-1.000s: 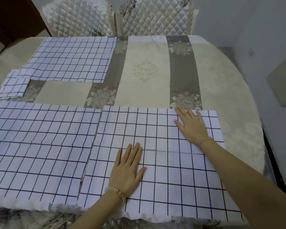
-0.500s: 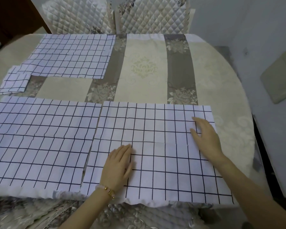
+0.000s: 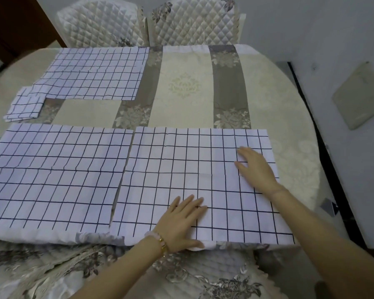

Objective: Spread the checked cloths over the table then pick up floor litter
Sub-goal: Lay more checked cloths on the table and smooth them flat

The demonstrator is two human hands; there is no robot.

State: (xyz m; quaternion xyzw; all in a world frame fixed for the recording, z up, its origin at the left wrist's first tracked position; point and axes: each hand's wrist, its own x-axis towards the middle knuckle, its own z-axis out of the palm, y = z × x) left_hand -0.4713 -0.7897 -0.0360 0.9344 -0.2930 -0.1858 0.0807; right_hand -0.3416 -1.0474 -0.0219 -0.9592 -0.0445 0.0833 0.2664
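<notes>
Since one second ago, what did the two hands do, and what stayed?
Both hands slid flat over the near right cloth toward the person: the right hand from its far edge to beside its right edge, the left hand from its middle to its near edge. Nothing was gripped. The near left cloth, far cloth and folded cloth stayed put.

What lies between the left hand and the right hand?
Only a bare stretch of the near right cloth, on which the left hand and the right hand both rest flat. The head view shows it.
</notes>
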